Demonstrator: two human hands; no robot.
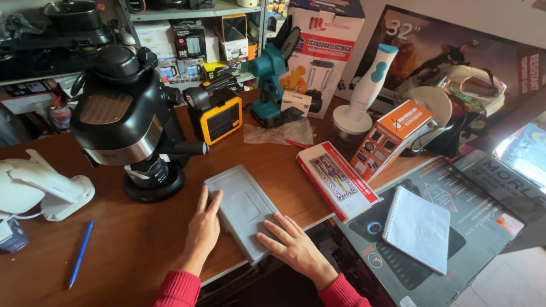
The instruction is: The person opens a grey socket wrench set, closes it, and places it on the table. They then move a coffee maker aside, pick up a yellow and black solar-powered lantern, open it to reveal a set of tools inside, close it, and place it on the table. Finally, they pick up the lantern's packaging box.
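A flat grey plastic case lies closed on the brown wooden table, near its front edge. My left hand rests against the case's left side, fingers touching its long edge. On the case's near right corner lies my right hand, fingers spread flat over the lid. Both wrists show red sleeves. Neither hand grips anything.
A black espresso machine stands behind the case, a yellow-black work light and teal mini chainsaw further back. Right: a red-white tool box, orange box, white hand blender, spiral notebook. Left: white device, blue pen.
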